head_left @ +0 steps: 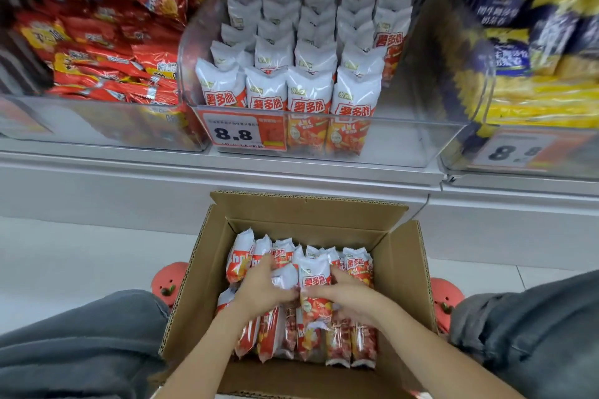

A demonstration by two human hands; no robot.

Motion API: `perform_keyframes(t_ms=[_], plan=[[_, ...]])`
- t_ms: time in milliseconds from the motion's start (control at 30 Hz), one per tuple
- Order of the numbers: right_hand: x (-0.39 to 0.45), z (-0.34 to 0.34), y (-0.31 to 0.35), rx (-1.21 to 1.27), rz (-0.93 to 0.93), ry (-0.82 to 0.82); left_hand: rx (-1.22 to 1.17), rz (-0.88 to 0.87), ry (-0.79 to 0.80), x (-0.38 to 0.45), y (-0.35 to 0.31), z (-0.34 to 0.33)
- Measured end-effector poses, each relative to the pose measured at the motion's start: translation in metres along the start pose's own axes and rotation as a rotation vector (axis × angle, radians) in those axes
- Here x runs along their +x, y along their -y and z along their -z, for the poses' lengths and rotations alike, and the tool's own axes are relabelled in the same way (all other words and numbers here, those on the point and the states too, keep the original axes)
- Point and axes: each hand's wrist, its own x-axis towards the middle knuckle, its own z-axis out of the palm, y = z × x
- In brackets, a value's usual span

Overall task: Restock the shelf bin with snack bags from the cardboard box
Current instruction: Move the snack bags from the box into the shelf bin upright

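Both hands' grips pinch snack bags (312, 282) inside cardboard box (402, 272); shelf bin (421, 126) nearly full.

open gap at right of shelf bin (418, 139), bagged rows (291, 52) filling the rest, top open

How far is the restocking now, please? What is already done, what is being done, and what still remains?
Done: the clear shelf bin already holds several rows of upright snack bags, though its right front corner is bare. In hand: the left hand and right hand are both in the cardboard box, gathering bags. Left: many bags remain in the box, so the job looks unfinished.
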Motion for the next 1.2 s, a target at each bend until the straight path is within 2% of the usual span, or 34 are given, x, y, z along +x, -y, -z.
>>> perform_keyframes(t_ms=[67, 167, 300, 400, 500, 700, 800, 900, 1000, 1200], plan=[[-0.022, 0.008, 0.026, -0.127, 0.108, 0.035, -0.132, 0.012, -0.036, -0.006, -0.017, 0.025], [-0.061, 0.017, 0.062, -0.299, 0.294, -0.017, -0.378, -0.035, -0.043, -0.019, -0.04, 0.054], [-0.114, 0.022, 0.093, -0.2, 0.503, -0.053, -0.751, -0.136, -0.103, -0.04, -0.093, 0.062], [-0.138, 0.024, 0.099, -0.132, 0.62, -0.112, -0.868, -0.209, -0.103, -0.052, -0.132, 0.057], [-0.153, 0.03, 0.099, -0.094, 0.715, -0.171, -0.857, -0.28, -0.094, -0.067, -0.164, 0.055], [-0.174, 0.048, 0.107, -0.012, 0.833, -0.068, -0.844, -0.357, -0.041, -0.083, -0.2, 0.068], [-0.181, 0.055, 0.119, 0.017, 0.86, -0.062, -0.735, -0.466, 0.045, -0.086, -0.211, 0.081], [-0.192, 0.064, 0.139, -0.011, 0.893, -0.04, -0.526, -0.537, 0.111, -0.087, -0.223, 0.1], [-0.203, 0.073, 0.164, -0.042, 0.944, -0.045, -0.317, -0.576, 0.1, -0.086, -0.243, 0.117], [-0.22, 0.093, 0.217, -0.208, 1.03, -0.147, -0.234, -0.629, -0.018, -0.064, -0.289, 0.146]])
